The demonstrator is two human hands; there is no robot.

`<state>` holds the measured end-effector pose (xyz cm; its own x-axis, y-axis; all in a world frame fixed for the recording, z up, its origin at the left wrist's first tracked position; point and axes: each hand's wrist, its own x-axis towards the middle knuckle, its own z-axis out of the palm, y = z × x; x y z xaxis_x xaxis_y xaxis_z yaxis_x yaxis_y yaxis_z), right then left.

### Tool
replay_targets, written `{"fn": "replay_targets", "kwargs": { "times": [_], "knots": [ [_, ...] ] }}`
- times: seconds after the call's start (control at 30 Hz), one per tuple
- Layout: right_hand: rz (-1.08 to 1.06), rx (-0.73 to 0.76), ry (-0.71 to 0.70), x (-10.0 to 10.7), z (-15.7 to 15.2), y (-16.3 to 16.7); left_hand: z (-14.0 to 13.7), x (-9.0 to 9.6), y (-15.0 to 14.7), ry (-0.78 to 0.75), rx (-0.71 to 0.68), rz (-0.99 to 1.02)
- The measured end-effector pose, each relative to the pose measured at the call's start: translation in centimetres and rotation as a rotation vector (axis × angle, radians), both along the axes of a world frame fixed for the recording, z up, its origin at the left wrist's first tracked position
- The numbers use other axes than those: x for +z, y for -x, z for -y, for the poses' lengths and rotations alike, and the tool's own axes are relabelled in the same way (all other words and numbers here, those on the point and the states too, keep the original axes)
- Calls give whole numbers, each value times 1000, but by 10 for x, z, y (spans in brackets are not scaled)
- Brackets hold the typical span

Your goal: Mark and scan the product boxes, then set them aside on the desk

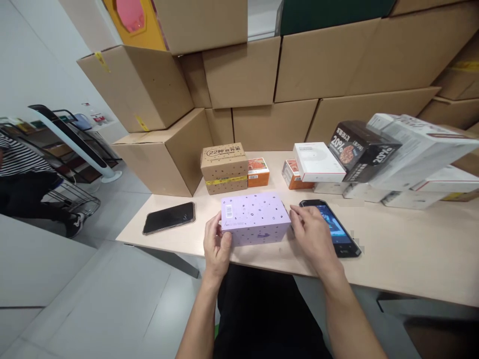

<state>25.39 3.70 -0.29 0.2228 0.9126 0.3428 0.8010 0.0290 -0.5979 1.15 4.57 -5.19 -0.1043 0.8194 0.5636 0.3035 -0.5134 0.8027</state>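
Observation:
A purple cardboard box [256,212] with small dark ring marks and a white barcode label lies at the front of the table. My left hand [217,247] grips its left end, thumb on the near face and fingers behind the corner. At the box's right end is my right hand [312,234], its fingers curled and pinched by the edge; what is between the fingertips is hidden. Partly behind that hand lies a dark handheld device [339,232] with a lit screen. A black phone [169,218] lies left of the box, screen dark.
Behind the purple box stand a brown printed carton [224,167] and an orange box [258,172]. White boxes [320,162] and a black box [361,149] are piled at right. Large cartons [275,124] line the back. A person in a striped top [22,154] is at far left.

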Motion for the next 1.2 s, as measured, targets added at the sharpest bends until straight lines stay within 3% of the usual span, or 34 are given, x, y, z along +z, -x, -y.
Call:
{"fn": "replay_targets", "kwargs": {
  "times": [0.1, 0.2, 0.3, 0.4, 0.57, 0.63, 0.67, 0.8, 0.93, 1.07, 1.2],
  "knots": [
    [316, -78, 343, 5, 1, 1, 1, -5, -2, 14, 4, 26],
    [428, -82, 427, -1, 2, 5, 1, -7, -4, -99, 1, -47],
    [373, -74, 295, -13, -2, 1, 0, -6, -6, -196, 14, -120],
    [84, -92, 63, -16, -5, -7, -1, -4, -6, -203, 9, -142],
    [-813, -120, -432, 20, 2, -6, 0, -1, -8, -207, 8, -143],
    [-1002, -16, -570, 38, 6, 2, 0, 2, -12, -214, 49, -125],
    [-1042, 64, -569, 45, 6, 7, 0, 3, -14, -223, 72, -111],
    [-927, 322, -308, 61, -4, 26, -4, 6, -23, -286, 135, -83],
    [-665, 409, -153, 64, -24, 38, -6, 3, -25, -283, 152, -102],
    [-440, 419, -121, 63, -34, 42, -6, 1, -23, -271, 150, -105],
    [-360, 421, -132, 62, -34, 43, -6, 1, -23, -278, 136, -91]
  ]
}}
